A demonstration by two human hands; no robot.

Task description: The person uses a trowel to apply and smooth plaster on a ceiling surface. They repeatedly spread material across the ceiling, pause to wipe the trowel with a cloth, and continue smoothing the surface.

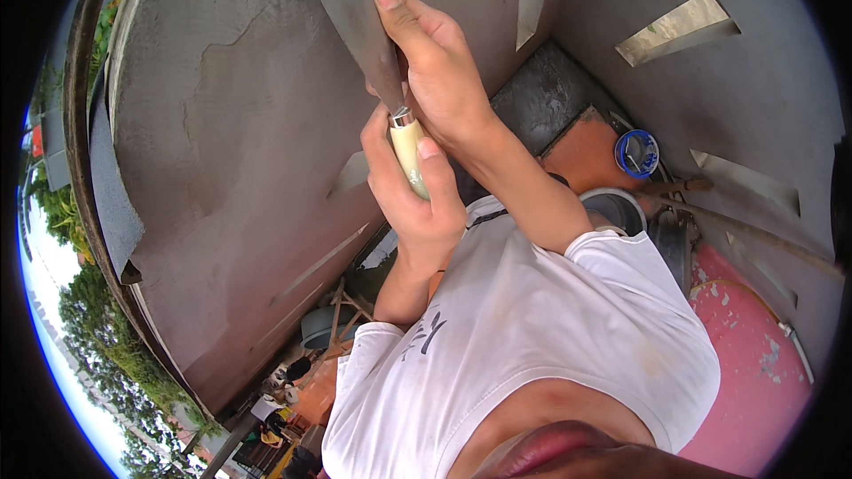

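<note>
A putty knife (353,22) with a wide flat metal blade and a pale yellow handle is held up in front of the grey wall. My left hand (410,186) is wrapped round the handle, its thumb lying along it. Above it, my right hand (444,71) grips the blade by its side edge, thumb tip near the upper part; its other fingers are mostly hidden behind the blade. The blade's broad end points up toward the wall (240,124), whose plastered surface has a patchy, uneven edge.
A blue-rimmed bucket (637,153) stands on an orange-brown board (581,153) at the right. Close by are a grey basin (617,208) and a long wooden pole (754,235). A peeling pink surface (745,364) lies lower right; trees (106,337) show beyond the wall's left edge.
</note>
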